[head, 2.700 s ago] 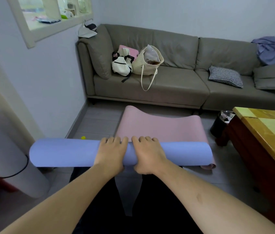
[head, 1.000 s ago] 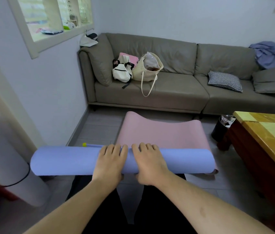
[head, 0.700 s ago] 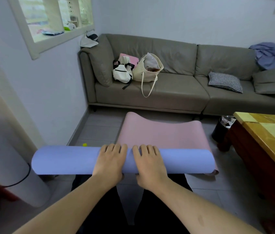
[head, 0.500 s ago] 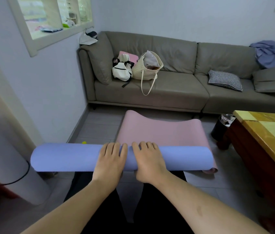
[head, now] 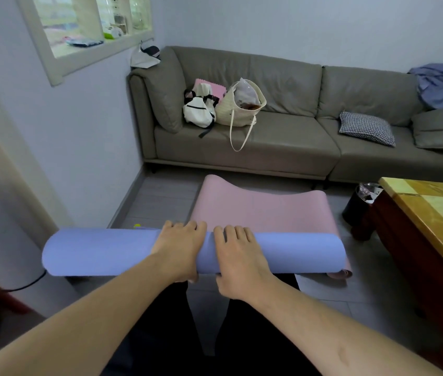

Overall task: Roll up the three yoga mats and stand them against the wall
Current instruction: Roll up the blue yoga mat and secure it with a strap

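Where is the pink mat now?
In the head view, the pink mat lies flat on the floor, between the blue roll and the grey sofa.

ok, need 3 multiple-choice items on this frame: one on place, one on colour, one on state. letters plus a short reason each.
1. Where does the cream tote bag stand?
A. on the sofa seat
B. on the floor
C. on the wooden table

2. What colour is the mat lying past the roll?
A. green
B. pink
C. black

3. What state is the blue mat in?
A. spread flat
B. standing against the wall
C. rolled into a tube under both hands

Key:
1 A, it sits on the grey sofa beside a white backpack.
2 B, the pink mat lies partly unrolled on the floor.
3 C, the left hand and right hand rest on top of the tube.
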Demonstrator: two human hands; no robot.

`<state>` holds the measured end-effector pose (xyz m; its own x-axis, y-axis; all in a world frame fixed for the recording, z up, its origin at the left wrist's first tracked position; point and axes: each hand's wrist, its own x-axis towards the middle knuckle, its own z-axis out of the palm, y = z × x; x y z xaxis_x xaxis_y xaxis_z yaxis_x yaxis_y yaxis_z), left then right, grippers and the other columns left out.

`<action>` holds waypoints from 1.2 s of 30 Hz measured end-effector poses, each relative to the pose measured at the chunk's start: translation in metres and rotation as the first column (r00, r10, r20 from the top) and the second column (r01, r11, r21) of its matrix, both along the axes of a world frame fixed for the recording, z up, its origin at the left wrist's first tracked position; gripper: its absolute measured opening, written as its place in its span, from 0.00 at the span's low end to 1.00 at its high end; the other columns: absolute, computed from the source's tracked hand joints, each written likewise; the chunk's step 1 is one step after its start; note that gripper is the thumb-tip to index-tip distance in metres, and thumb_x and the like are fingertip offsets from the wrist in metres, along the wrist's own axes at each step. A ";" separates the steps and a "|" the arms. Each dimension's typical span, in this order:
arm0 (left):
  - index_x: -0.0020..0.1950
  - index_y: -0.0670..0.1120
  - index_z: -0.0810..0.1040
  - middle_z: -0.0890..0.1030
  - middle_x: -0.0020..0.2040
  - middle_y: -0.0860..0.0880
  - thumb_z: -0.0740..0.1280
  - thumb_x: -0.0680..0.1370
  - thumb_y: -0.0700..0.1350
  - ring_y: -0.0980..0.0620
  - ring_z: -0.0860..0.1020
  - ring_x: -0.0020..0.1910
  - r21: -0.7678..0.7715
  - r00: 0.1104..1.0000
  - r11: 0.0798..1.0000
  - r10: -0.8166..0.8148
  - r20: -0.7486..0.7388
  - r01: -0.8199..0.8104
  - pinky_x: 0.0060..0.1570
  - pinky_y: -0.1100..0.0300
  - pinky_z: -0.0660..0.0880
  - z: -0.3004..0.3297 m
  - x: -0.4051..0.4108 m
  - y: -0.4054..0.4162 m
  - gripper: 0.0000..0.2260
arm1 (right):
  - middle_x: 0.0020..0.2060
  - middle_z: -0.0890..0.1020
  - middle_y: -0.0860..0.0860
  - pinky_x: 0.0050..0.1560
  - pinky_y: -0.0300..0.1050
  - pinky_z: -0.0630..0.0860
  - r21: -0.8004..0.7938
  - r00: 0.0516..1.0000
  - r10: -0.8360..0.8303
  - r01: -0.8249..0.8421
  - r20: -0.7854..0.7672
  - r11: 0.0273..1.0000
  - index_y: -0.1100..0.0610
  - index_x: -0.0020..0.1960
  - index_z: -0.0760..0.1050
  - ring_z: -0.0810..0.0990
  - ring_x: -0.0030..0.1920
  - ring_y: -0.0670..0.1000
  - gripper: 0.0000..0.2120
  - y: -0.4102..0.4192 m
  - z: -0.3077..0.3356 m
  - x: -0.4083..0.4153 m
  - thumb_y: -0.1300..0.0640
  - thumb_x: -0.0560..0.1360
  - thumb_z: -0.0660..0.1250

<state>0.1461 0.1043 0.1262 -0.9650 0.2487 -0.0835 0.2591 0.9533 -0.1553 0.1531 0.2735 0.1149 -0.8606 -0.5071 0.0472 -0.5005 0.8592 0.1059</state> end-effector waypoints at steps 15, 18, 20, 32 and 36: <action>0.69 0.48 0.66 0.74 0.59 0.48 0.74 0.67 0.53 0.45 0.75 0.58 -0.039 0.989 0.999 0.024 -0.148 -0.031 0.60 0.51 0.67 -0.022 0.015 0.008 0.34 | 0.54 0.77 0.54 0.59 0.52 0.71 0.024 0.998 -0.009 0.007 0.059 1.000 0.55 0.63 0.66 0.76 0.54 0.58 0.34 -0.003 0.002 -0.015 0.48 0.63 0.76; 0.73 0.49 0.63 0.73 0.62 0.49 0.74 0.68 0.53 0.46 0.74 0.61 -0.011 0.989 0.998 0.052 -0.139 -0.054 0.62 0.51 0.66 -0.023 0.017 0.010 0.36 | 0.54 0.77 0.55 0.60 0.53 0.71 0.000 0.998 -0.001 0.001 0.062 1.000 0.55 0.64 0.67 0.76 0.54 0.58 0.34 -0.002 0.001 -0.017 0.49 0.63 0.76; 0.72 0.50 0.62 0.73 0.64 0.50 0.75 0.68 0.54 0.46 0.74 0.62 0.017 0.993 0.999 0.046 -0.109 -0.044 0.61 0.52 0.67 -0.019 0.013 0.009 0.37 | 0.56 0.76 0.56 0.61 0.53 0.71 -0.001 0.999 0.016 -0.016 0.032 1.000 0.56 0.68 0.66 0.76 0.55 0.59 0.38 0.000 -0.003 -0.014 0.48 0.63 0.77; 0.69 0.39 0.72 0.77 0.56 0.41 0.82 0.58 0.48 0.40 0.77 0.54 0.050 0.927 0.998 -0.022 -0.374 0.043 0.62 0.45 0.75 -0.057 0.025 0.000 0.42 | 0.52 0.77 0.56 0.57 0.55 0.73 -0.049 0.999 0.002 -0.004 -0.038 0.999 0.58 0.70 0.69 0.75 0.50 0.59 0.42 0.001 -0.022 -0.008 0.55 0.58 0.77; 0.67 0.47 0.69 0.77 0.56 0.48 0.78 0.63 0.53 0.45 0.77 0.55 0.059 0.968 0.998 0.040 -0.248 -0.026 0.60 0.51 0.71 -0.039 0.014 0.008 0.36 | 0.52 0.76 0.53 0.58 0.54 0.73 -0.055 0.999 0.030 -0.031 -0.022 0.998 0.56 0.68 0.67 0.75 0.51 0.58 0.39 0.002 -0.016 -0.013 0.53 0.60 0.76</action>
<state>0.1603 0.1124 0.0877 -0.9613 0.2141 0.1735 0.1874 0.9695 -0.1578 0.1402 0.2752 0.0986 -0.8434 -0.5290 0.0934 -0.5245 0.8485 0.0696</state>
